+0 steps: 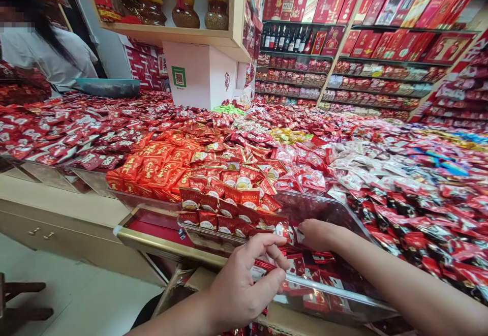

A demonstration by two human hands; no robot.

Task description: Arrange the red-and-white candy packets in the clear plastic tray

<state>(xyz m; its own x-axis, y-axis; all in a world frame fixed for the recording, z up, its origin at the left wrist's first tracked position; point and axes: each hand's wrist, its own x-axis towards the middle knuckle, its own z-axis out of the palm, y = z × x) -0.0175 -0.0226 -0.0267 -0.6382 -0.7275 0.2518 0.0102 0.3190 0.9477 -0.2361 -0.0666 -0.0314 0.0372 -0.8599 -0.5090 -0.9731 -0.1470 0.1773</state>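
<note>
Small red wrapped packets printed DURIAN (249,199) stand in tight overlapping rows in a clear plastic bin (335,295). My left hand (244,282) is at the bin's front edge, fingers curled and thumb bent around a red and white packet (259,272) that shows between them. My right hand (318,234) reaches into the bin with its fingertips closed at the end of a row, against a packet (285,232). Its fingertips are partly hidden. More red packets (316,299) lie loosely at the bottom of the bin, seen through its front wall.
Orange-red packets (158,165) fill the bin to the left, and red and black ones (412,234) the right. An open cardboard box (202,279) sits below the counter's gold edge (168,242). A person in a white shirt (57,56) stands behind a teal basket (109,87).
</note>
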